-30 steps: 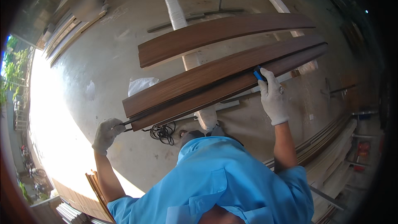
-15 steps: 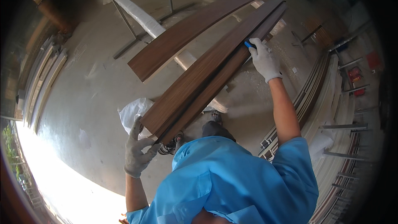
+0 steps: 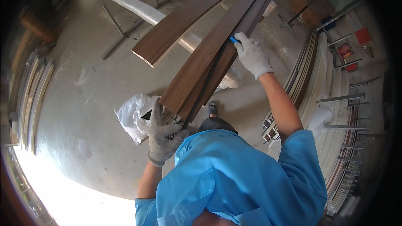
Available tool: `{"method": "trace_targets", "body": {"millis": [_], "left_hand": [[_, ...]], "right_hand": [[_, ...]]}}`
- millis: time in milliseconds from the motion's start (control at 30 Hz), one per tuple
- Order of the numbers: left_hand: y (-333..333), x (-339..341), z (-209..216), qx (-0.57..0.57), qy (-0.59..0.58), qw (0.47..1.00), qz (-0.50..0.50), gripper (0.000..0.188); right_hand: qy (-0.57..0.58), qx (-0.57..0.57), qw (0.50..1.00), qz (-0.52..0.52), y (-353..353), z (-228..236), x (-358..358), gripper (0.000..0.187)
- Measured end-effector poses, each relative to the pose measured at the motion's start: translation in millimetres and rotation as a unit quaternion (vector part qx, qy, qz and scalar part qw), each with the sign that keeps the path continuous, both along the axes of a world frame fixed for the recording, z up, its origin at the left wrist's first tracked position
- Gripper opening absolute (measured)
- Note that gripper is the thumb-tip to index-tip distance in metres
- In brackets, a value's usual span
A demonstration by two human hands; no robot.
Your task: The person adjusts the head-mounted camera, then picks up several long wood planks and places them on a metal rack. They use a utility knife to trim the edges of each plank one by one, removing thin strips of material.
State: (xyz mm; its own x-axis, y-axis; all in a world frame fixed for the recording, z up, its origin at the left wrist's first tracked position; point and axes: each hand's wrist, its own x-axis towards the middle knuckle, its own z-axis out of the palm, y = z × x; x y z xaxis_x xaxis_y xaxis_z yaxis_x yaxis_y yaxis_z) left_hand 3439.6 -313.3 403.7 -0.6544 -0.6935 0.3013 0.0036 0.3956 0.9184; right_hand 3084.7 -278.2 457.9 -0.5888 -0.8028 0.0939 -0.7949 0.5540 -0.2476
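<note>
At one o'clock your right hand [image 3: 252,57] grips a blue tool [image 3: 233,39]; left hand [image 3: 162,139], hold unclear; seemingly aligning black strip [image 3: 204,87], keep steady

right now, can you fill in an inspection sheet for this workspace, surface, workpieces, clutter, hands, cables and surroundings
Surface: wrapped supports carry the work above a grey floor.
Workpieces: long brown boards; a dark strip runs along the nearer ones.
Clutter: crumpled white bag on the floor, by the left hand.
Hands: left at the boards' near end, grip unclear; right hand holds a small blue tool at the boards.
Cables: dark loops behind the left hand, too hidden to identify.
Surroundings: long stacked pieces at left; pale lengths racked at right.
</note>
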Motion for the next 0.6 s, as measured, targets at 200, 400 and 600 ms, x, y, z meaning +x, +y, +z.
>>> {"method": "trace_targets", "body": {"millis": [200,400,600], "left_hand": [[2,1,-1,-0.056,-0.02,0.998,0.002,0.02],[0,5,-2,-0.033,-0.046,0.998,0.011,0.022],[-4,5,-1,-0.003,-0.062,0.998,0.018,0.019]], "right_hand": [[0.012,-0.046,0.991,0.129,40,1,104,0.03],[-0.059,0.002,0.98,0.188,69,-1,167,0.032],[-0.094,-0.21,0.959,0.168,58,-6,117,0.029]]}}
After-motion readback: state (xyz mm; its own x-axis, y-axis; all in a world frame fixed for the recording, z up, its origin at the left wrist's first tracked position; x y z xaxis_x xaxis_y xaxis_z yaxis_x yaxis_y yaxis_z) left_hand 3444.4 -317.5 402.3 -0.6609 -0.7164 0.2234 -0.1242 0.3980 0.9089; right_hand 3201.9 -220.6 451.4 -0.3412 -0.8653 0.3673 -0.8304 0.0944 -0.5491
